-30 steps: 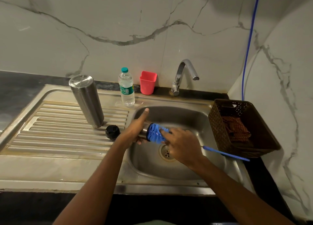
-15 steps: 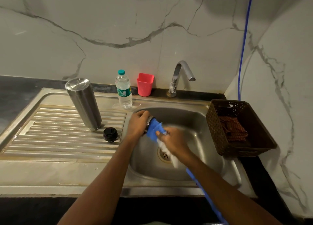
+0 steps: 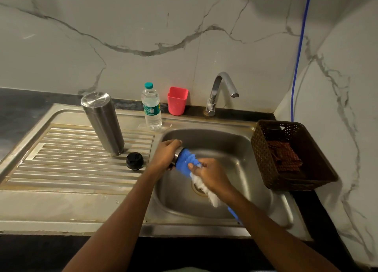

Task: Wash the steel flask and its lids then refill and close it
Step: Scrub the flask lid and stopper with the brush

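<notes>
Home kitchen: steel sink (image 3: 235, 140) with drainboard (image 3: 67, 161), tap (image 3: 219, 91) (marble-look wall (image 3: 143, 26))

Flask (image 3: 103, 124) at 10 o'clock is brushed steel with a satin sheen. The sink (image 3: 235, 149) is duller steel, its drainboard ribbed and stained. Black lid (image 3: 134, 161) is matt ribbed plastic, the bottle (image 3: 151, 108) clear glossy plastic. Tap (image 3: 221, 87) is polished chrome. Brush (image 3: 185, 162) has fluffy blue-white bristles against the shiny steel lid (image 3: 177, 153). Basket (image 3: 266, 149) at 3 o'clock is perforated brown plastic.

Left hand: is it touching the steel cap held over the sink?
Touching. The head view shows the left hand curled round the steel cap, no gap between them, while the right hand holds the blue brush at its open end.
</notes>
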